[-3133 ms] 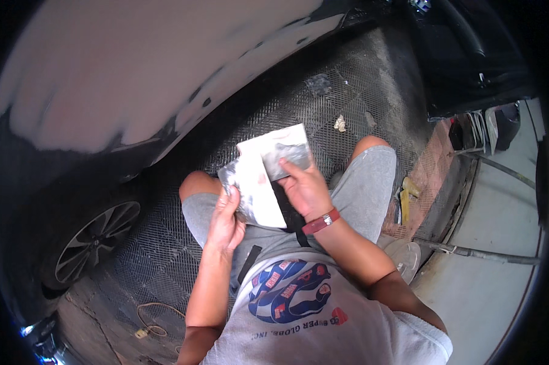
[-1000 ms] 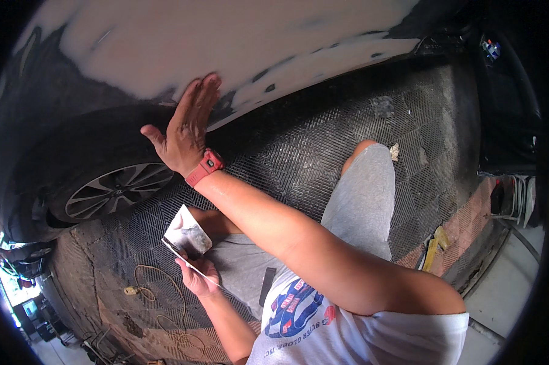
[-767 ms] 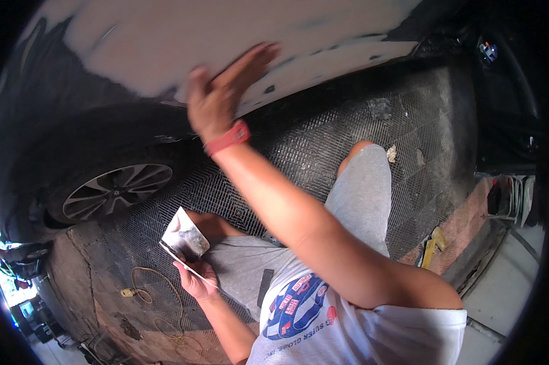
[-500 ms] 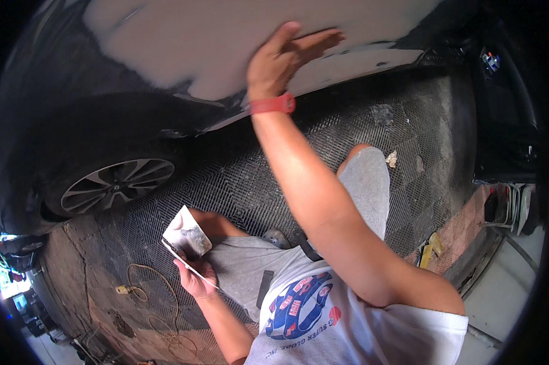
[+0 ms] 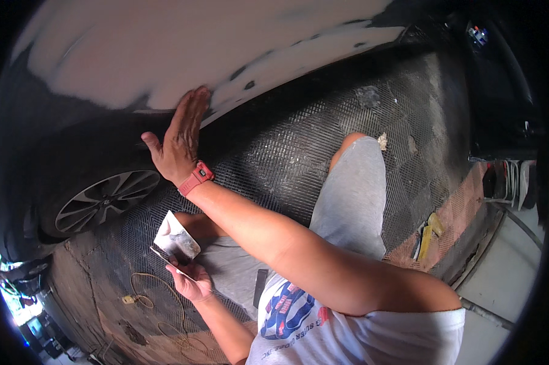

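Note:
My right hand (image 5: 180, 134), with a red watch (image 5: 196, 177) at its wrist, lies with fingers stretched out at the lower edge of the dark car panel (image 5: 62, 115), beside the wheel arch. The fingertips meet a broad matt beige-grey patch (image 5: 128, 55) on that panel; the hand holds nothing. Lower down, my left hand (image 5: 192, 281) is closed on thin flat plates. One plate (image 5: 176, 236) has a shiny pale face with a dark smudge; a second plate (image 5: 165, 255) is seen nearly edge-on. Their exact kind I cannot tell.
A spoked car wheel (image 5: 104, 201) stands left of my bent legs. Black ribbed matting (image 5: 280, 158) covers the floor. A yellow cord (image 5: 159, 280) lies loose at the lower left. Yellow pieces (image 5: 429, 237) lie at the right, near a dark open car door (image 5: 499, 103).
My right hand has swept left and down along the panel, from the middle of the beige-grey patch to its lower edge. My left hand still holds the plates, slightly lower in view.

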{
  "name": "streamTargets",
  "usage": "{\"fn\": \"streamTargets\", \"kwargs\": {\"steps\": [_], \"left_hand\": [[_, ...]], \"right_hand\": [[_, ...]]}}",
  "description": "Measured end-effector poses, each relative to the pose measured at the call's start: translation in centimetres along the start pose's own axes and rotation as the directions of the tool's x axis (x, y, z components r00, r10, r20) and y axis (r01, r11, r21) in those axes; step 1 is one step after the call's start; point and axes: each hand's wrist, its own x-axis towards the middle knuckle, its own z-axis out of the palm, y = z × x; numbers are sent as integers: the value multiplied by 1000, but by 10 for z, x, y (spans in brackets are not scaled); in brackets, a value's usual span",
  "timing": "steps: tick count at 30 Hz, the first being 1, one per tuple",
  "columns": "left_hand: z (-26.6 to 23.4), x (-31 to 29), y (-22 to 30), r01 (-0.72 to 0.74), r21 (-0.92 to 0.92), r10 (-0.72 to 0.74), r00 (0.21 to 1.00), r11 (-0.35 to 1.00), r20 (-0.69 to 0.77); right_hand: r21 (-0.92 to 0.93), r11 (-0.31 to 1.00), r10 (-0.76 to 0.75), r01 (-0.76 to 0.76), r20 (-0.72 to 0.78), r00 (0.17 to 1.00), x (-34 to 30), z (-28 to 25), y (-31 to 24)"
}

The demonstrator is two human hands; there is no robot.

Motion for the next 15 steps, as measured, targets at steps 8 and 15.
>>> {"fn": "streamTargets", "kwargs": {"steps": [8,15], "left_hand": [[5,3,5,45,12,-46,980,999,194],[-2,3,8,53,0,-52,977,999,207]], "right_hand": [[41,983,180,-178,-375,910,138,-97,144],[210,920,391,-330,-452,802,242,-196,213]]}}
